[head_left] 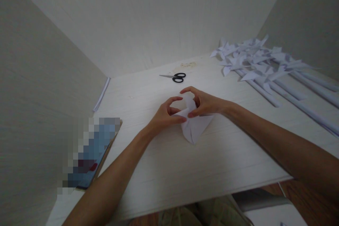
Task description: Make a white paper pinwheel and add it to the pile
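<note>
At the middle of the white bench (164, 169), I am watching the left hand (165, 114) and the right hand (203, 103) working a folded white paper (194, 129), which is lying flat between them. Both sets of fingers are curling in and pinching the paper's upper flaps. Farther back, black scissors (176, 77) are lying near the wall, a heap of paper pinwheels (262, 63) is resting at the right, and a phone (91, 155) is sitting at the bench's left edge.

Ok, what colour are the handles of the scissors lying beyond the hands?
Black handles on the scissors, with pale metal blades; the head view shows them.
</note>
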{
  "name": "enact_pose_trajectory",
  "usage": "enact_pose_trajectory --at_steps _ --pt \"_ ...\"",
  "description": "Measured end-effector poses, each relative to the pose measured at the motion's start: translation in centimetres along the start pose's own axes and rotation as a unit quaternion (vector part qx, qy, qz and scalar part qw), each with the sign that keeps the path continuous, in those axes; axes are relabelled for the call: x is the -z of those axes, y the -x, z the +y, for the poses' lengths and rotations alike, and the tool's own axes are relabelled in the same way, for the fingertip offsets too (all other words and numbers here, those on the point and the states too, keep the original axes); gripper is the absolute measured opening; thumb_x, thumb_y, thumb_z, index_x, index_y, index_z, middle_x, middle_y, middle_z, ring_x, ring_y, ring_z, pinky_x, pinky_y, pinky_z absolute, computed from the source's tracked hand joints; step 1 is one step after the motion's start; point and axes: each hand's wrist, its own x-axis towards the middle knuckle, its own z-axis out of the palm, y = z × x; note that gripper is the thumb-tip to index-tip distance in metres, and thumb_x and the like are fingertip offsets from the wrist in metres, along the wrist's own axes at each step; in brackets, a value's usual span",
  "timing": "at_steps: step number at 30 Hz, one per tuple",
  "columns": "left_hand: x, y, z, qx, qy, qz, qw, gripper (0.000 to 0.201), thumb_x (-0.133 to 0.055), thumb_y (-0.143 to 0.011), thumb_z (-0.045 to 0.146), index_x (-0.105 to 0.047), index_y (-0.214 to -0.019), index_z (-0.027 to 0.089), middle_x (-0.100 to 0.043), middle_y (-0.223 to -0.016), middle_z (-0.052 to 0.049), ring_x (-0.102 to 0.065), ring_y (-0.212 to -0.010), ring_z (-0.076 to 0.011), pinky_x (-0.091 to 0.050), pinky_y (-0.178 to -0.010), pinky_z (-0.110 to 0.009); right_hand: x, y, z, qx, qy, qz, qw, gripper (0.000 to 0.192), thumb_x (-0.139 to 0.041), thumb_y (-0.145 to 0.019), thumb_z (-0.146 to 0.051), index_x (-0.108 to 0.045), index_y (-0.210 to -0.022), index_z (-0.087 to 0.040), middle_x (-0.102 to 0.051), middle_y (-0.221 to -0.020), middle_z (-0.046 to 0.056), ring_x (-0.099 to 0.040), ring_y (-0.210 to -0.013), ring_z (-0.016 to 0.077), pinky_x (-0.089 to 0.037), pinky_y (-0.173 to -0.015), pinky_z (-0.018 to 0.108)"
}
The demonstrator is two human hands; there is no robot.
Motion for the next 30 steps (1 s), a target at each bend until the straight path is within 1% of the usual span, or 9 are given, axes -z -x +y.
enact_pose_trajectory --at_steps 5,8,13,17,19,21,25,27,30 --pt "-0.7 0.1 -0.1 -0.015 -0.054 0.049 0.997 0.064 -0.070 -0.052 0.017 -0.045 -0.111 0.015 -0.067 -0.067 -0.004 -0.064 -0.060 -0.0190 -0.048 -0.053 -0.026 -0.3 -0.1 0.1 0.005 0.012 0.020 1.000 0.077 -0.070 -0.058 -0.017 -0.026 -0.121 -0.022 -0.049 -0.051 -0.011 -0.050 -0.042 0.0071 -0.039 -0.038 0.015" --pt "-0.8 0.0 -0.2 -0.019 -0.073 0.061 0.995 0.062 -0.069 -0.052 0.016 -0.046 -0.110 0.015 -0.066 -0.069 -0.005 -0.064 -0.062 -0.0203 -0.049 -0.053 -0.026 -0.4 -0.1 0.1 0.006 0.013 0.026 1.000 0.078 -0.071 -0.058 -0.018 -0.026 -0.122 -0.023 -0.049 -0.052 -0.011 -0.051 -0.044 0.0071 -0.039 -0.038 0.015" --pt "-0.7 -0.3 -0.4 -0.011 -0.062 0.065 0.996 0.062 -0.069 -0.051 0.013 -0.047 -0.108 0.015 -0.066 -0.069 -0.004 -0.064 -0.062 -0.0199 -0.049 -0.053 -0.026 -0.4 -0.2 0.2 0.004 0.004 0.025 1.000 0.079 -0.071 -0.058 -0.018 -0.025 -0.122 -0.023 -0.050 -0.053 -0.011 -0.051 -0.044 0.0072 -0.038 -0.038 0.015" --pt "-0.8 -0.3 -0.3 -0.009 -0.054 0.085 0.995 0.062 -0.069 -0.049 0.012 -0.048 -0.107 0.014 -0.065 -0.065 -0.003 -0.063 -0.060 -0.0192 -0.049 -0.053 -0.027 -0.4 -0.2 0.1 0.004 -0.016 0.032 0.999 0.078 -0.072 -0.056 -0.019 -0.028 -0.120 -0.023 -0.053 -0.056 -0.009 -0.054 -0.047 0.0087 -0.039 -0.040 0.016" --pt "-0.9 -0.2 -0.2 -0.012 -0.041 0.112 0.993 0.061 -0.069 -0.049 0.012 -0.049 -0.107 0.014 -0.065 -0.064 -0.002 -0.063 -0.059 -0.0184 -0.048 -0.054 -0.027 -0.4 -0.2 -0.1 0.000 -0.051 0.042 0.998 0.076 -0.072 -0.056 -0.019 -0.029 -0.118 -0.023 -0.056 -0.059 -0.008 -0.055 -0.049 0.0095 -0.041 -0.043 0.017" --pt "-0.9 -0.2 -0.3 -0.019 -0.016 0.154 0.988 0.060 -0.069 -0.049 0.014 -0.051 -0.105 0.015 -0.064 -0.064 -0.001 -0.062 -0.057 -0.0167 -0.048 -0.055 -0.027 -0.4 -0.2 -0.3 -0.001 -0.112 0.067 0.992 0.070 -0.072 -0.058 -0.022 -0.032 -0.115 -0.023 -0.057 -0.060 -0.007 -0.055 -0.049 0.0091 -0.042 -0.045 0.018" --pt "-0.6 -0.6 -0.5 -0.040 0.068 0.254 0.964 0.058 -0.071 -0.047 0.015 -0.052 -0.102 0.016 -0.064 -0.069 0.000 -0.060 -0.059 -0.0129 -0.048 -0.058 -0.025 -0.4 -0.3 -0.3 0.037 -0.238 0.134 0.961 0.052 -0.065 -0.066 -0.036 -0.037 -0.108 -0.025 -0.057 -0.064 -0.006 -0.056 -0.054 0.0081 -0.046 -0.053 0.021" --pt "-0.5 -0.8 -0.7 -0.048 0.104 0.285 0.952 0.057 -0.071 -0.046 0.015 -0.053 -0.100 0.015 -0.062 -0.069 0.000 -0.059 -0.059 -0.0112 -0.047 -0.059 -0.024 -0.3 -0.4 0.0 0.066 -0.250 0.148 0.954 0.048 -0.059 -0.071 -0.041 -0.037 -0.111 -0.028 -0.056 -0.066 -0.007 -0.057 -0.057 0.0085 -0.048 -0.057 0.024" --pt "-0.4 -1.0 -0.7 -0.052 0.135 0.318 0.937 0.057 -0.071 -0.045 0.014 -0.053 -0.099 0.015 -0.059 -0.067 0.001 -0.056 -0.056 -0.0090 -0.046 -0.058 -0.022 -0.1 -0.4 0.5 0.097 -0.200 0.158 0.962 0.055 -0.059 -0.072 -0.036 -0.034 -0.121 -0.031 -0.057 -0.071 -0.005 -0.059 -0.062 0.0097 -0.049 -0.061 0.025"
